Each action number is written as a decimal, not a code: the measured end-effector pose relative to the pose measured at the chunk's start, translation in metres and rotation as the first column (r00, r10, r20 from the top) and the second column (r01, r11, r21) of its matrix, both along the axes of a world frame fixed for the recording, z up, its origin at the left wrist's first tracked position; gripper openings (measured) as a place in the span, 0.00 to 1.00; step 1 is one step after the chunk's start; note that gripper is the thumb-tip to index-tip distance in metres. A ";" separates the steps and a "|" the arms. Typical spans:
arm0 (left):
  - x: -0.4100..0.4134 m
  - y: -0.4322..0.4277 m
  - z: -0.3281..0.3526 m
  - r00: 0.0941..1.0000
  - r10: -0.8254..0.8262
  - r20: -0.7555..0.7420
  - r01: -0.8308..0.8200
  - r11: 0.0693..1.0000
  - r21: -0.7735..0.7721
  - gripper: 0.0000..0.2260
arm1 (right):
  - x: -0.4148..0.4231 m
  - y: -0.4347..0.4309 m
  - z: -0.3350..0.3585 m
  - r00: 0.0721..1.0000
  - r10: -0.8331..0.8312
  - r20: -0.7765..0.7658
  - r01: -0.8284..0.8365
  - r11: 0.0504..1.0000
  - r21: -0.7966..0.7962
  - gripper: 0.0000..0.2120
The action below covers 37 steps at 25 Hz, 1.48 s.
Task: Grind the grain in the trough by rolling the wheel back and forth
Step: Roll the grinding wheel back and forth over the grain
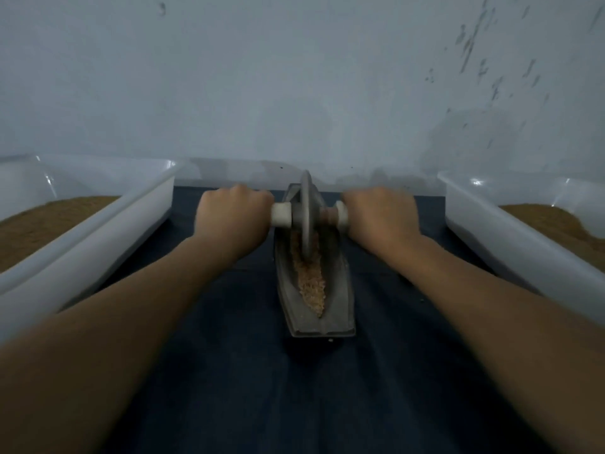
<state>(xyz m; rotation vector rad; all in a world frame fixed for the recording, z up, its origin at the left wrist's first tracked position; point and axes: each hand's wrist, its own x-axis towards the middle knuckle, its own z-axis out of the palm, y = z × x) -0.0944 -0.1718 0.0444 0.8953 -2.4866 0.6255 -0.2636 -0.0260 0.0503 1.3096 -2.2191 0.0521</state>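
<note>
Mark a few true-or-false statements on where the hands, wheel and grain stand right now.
1. The left hand and the right hand each grip the handle on their own side of the wheel. True.
2. The wheel stands at the near end of the trough. False: it stands toward the far end.
3. The trough holds no grain. False: grain lies along its groove, nearer than the wheel.
4. A left white tub and a right white tub flank the trough, each holding brown ground material. True.
5. The trough rests on bare wood. False: it rests on a dark blue cloth.
</note>
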 end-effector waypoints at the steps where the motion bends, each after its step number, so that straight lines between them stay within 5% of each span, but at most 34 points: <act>1: -0.009 -0.005 0.003 0.999 0.033 0.005 -0.033 0.996 0.083 0.05 | 0.000 -0.013 0.009 0.999 -0.019 0.037 0.018 1.000 0.014 0.06; 4: -0.006 -0.006 0.006 0.998 0.006 0.066 -0.018 0.983 0.185 0.06 | 0.001 -0.015 0.018 0.998 -0.007 0.064 0.000 0.994 0.111 0.06; 6: 0.017 0.003 -0.002 0.994 -0.105 0.014 0.105 0.994 0.014 0.05 | 0.004 0.019 0.001 0.997 0.072 -0.024 -0.071 0.997 0.039 0.08; 8: 0.039 0.016 -0.003 0.971 -0.241 0.001 0.237 0.956 -0.174 0.17 | 0.014 0.053 -0.014 0.981 0.123 -0.152 -0.142 0.982 -0.124 0.18; 10: 0.036 0.017 0.002 0.976 -0.215 0.007 0.213 0.961 -0.176 0.19 | 0.011 0.053 -0.015 0.974 0.113 -0.196 -0.146 0.976 -0.162 0.19; 13: 0.005 0.007 0.002 0.998 -0.027 0.058 0.029 0.999 -0.018 0.02 | 0.005 0.014 -0.006 1.000 0.015 0.007 -0.015 0.999 -0.038 0.10; 17: -0.014 0.005 0.019 0.993 0.035 0.109 -0.045 0.994 0.096 0.06 | -0.003 -0.011 0.014 0.976 -0.031 0.214 0.011 0.995 0.097 0.05; 19: 0.007 0.012 0.009 0.996 -0.065 0.066 0.066 0.998 -0.011 0.03 | 0.001 0.020 0.001 0.993 0.075 0.091 -0.077 0.997 0.012 0.08; 21: 0.037 0.022 -0.002 0.975 -0.221 0.035 0.224 0.961 -0.161 0.16 | 0.012 0.055 -0.013 0.973 0.165 -0.161 -0.191 0.969 -0.158 0.17; 23: 0.040 0.021 0.005 0.969 -0.246 0.018 0.244 0.950 -0.197 0.22 | 0.009 0.060 -0.013 0.961 0.178 -0.214 -0.221 0.954 -0.202 0.17; 27: -0.003 0.008 0.005 0.998 -0.023 0.059 0.026 0.998 -0.050 0.02 | 0.002 0.007 -0.009 0.997 -0.012 0.080 0.016 0.999 -0.039 0.05; 30: -0.014 0.003 0.013 0.998 0.017 0.068 -0.022 0.997 0.079 0.06 | -0.001 -0.014 0.012 0.990 -0.030 0.136 0.021 0.997 0.074 0.07; 32: 0.008 0.010 0.005 0.998 -0.052 0.036 0.051 0.998 0.034 0.02 | 0.003 0.009 0.010 0.997 0.058 0.057 -0.063 0.994 0.087 0.06; 35: 0.048 0.023 -0.010 0.969 -0.248 0.005 0.246 0.957 -0.151 0.18 | 0.011 0.058 -0.005 0.956 0.205 -0.209 -0.224 0.972 -0.074 0.16; 37: 0.045 0.017 -0.004 0.966 -0.256 -0.011 0.251 0.955 -0.159 0.22 | 0.005 0.058 -0.006 0.953 0.195 -0.234 -0.226 0.968 -0.114 0.18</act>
